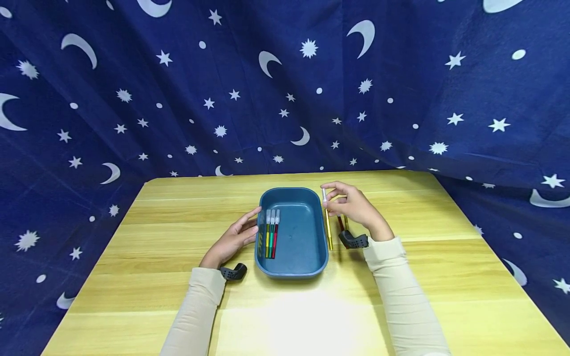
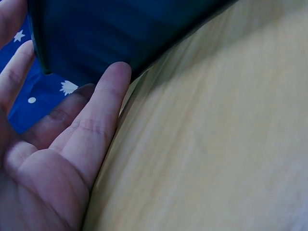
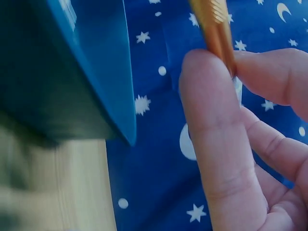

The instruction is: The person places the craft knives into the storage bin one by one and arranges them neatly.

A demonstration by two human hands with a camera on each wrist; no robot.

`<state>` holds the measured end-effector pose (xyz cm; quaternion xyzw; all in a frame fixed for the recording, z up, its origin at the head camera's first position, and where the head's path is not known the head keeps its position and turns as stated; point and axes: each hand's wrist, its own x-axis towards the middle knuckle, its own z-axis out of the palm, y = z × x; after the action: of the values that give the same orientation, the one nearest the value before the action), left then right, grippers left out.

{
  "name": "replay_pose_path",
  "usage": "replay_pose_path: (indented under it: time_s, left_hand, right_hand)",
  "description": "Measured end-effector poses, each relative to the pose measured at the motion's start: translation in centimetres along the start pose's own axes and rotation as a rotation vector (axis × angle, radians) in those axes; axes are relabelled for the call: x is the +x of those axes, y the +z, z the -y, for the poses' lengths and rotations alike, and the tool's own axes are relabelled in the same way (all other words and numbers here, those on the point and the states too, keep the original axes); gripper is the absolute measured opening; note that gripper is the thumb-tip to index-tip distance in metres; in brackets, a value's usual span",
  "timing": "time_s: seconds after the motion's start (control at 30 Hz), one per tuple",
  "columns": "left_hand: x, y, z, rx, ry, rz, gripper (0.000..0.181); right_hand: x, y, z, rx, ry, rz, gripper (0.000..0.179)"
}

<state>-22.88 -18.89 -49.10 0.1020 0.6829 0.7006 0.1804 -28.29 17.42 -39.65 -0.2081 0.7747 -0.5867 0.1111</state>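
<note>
A blue plastic tray (image 1: 291,274) stands on the table, with a yellow craft knife (image 1: 267,237), a green one (image 1: 271,240) and a red one (image 1: 275,237) side by side along its left, clear caps away from me. My left hand (image 1: 233,240) touches the tray's left side with extended fingers (image 2: 108,96), seen against the outer wall in the left wrist view. Just beyond the tray's right rim, my right hand (image 1: 354,205) pinches a gold craft knife (image 1: 329,230) near its clear cap between thumb and fingers. Its ridged metal handle (image 3: 214,24) shows in the right wrist view.
Beneath my right hand, a dark red knife (image 1: 340,223) and a gold one (image 1: 346,222) lie partly hidden on the wooden table (image 1: 169,277). Black wrist cameras (image 1: 354,241) sit at both wrists. A blue star-and-moon cloth (image 1: 285,99) hangs behind the table.
</note>
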Motion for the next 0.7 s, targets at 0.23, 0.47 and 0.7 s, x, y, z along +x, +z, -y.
replay_pose_path:
  time_s: [0.23,0.47,0.7]
  left_hand:
    - [0.1,0.0,0.2,0.0,0.01,0.013,0.064]
    - [0.2,0.1,0.2,-0.003,0.015,0.021,0.064]
    - [0.0,0.0,0.1,-0.002,0.008,0.008,0.064]
  right_hand:
    - [0.4,1.6,0.2,0.009,0.02,0.048,0.05]
    - [0.6,2.8,0.1,0.035,0.036,0.11,0.051]
    - [0.9,3.4,0.6,0.01,0.048,0.136,0.053]
